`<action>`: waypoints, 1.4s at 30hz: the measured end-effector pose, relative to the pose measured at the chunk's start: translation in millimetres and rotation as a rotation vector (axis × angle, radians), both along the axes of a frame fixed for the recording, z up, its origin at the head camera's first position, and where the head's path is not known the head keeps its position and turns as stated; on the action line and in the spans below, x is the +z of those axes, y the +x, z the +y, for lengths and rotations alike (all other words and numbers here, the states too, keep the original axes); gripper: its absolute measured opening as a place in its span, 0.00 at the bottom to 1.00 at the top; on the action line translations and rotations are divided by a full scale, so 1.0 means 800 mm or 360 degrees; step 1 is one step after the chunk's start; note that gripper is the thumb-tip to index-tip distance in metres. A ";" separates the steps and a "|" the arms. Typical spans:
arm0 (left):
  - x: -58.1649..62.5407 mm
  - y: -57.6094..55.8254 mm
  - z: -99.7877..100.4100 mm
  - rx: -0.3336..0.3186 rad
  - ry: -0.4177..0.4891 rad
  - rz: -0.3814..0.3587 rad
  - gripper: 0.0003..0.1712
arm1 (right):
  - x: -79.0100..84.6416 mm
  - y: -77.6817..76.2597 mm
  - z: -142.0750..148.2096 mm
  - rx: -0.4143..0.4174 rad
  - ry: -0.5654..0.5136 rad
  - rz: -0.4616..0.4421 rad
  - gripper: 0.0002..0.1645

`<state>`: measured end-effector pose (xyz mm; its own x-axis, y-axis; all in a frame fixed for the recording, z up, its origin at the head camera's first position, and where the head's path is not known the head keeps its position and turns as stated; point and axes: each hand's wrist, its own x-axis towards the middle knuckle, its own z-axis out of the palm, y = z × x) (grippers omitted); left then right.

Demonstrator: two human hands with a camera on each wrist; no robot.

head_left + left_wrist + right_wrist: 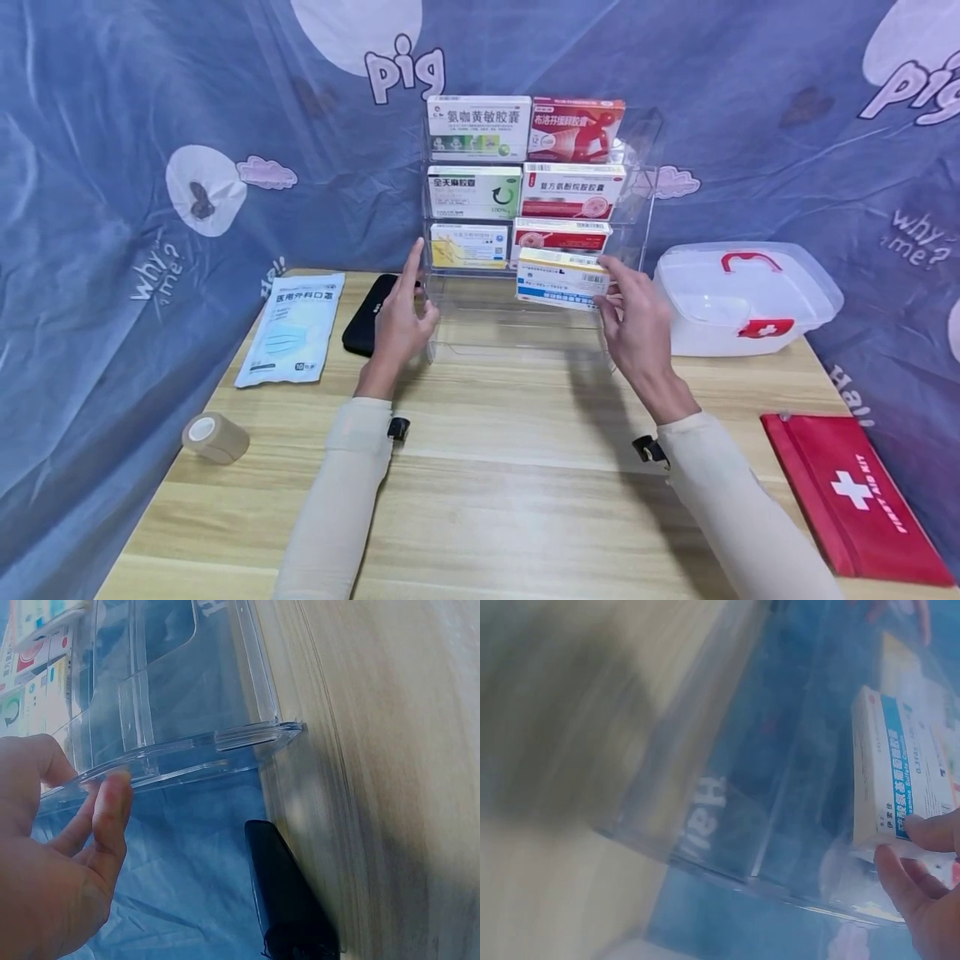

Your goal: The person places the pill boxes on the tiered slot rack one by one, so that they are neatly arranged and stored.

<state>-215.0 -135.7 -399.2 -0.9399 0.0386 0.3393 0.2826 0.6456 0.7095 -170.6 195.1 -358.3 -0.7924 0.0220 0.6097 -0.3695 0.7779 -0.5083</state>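
A clear plastic display rack stands at the back of the table, with several medicine boxes on its upper tiers. My left hand is at the rack's left side; in the left wrist view its thumb and fingers pinch the side edge. In my right hand is a white medicine box with blue and yellow bands, gripped at its right end. The box is slightly tilted in front of the rack's lower right part, its printing upside down in the head view. It partly covers a red-and-white box behind it.
A black case, a mask packet and a tan tape roll lie on the left. A lidded white plastic box stands right of the rack, with a red first aid pouch nearer the front. Patterned blue cloth hangs behind.
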 end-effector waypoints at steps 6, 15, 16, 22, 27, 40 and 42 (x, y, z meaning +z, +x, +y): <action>-0.001 -0.002 0.001 -0.0005 -0.0010 0.0007 0.62 | -0.018 -0.011 -0.005 0.0004 0.0029 -0.0065 0.35; 0.002 -0.004 0.000 0.0007 -0.0008 0.0031 0.62 | -0.024 -0.024 -0.037 0.0025 -0.0038 -0.0152 0.35; 0.001 -0.005 0.000 0.0004 -0.0010 0.0031 0.61 | -0.025 -0.026 -0.040 0.0034 -0.0045 -0.0148 0.34; -0.002 -0.005 0.002 -0.0004 -0.0008 0.0037 0.61 | -0.041 -0.036 -0.059 0.0094 -0.0032 -0.0151 0.35; 0.000 -0.005 0.004 -0.0002 -0.0007 0.0036 0.62 | -0.046 -0.040 -0.077 0.0109 -0.0016 -0.0188 0.36; 0.000 -0.002 0.001 -0.0003 -0.0014 0.0036 0.62 | -0.046 -0.041 -0.120 0.0184 0.0046 -0.0328 0.39; -0.001 -0.001 -0.001 -0.0003 -0.0018 0.0034 0.62 | -0.046 -0.039 -0.121 0.0189 0.0066 -0.0349 0.41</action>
<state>-216.1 -136.4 -400.2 -0.9323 0.0445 0.3591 0.2992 0.6527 0.6960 -201.9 98.1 -395.2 -0.9013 -0.1006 0.4214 -0.3441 0.7573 -0.5551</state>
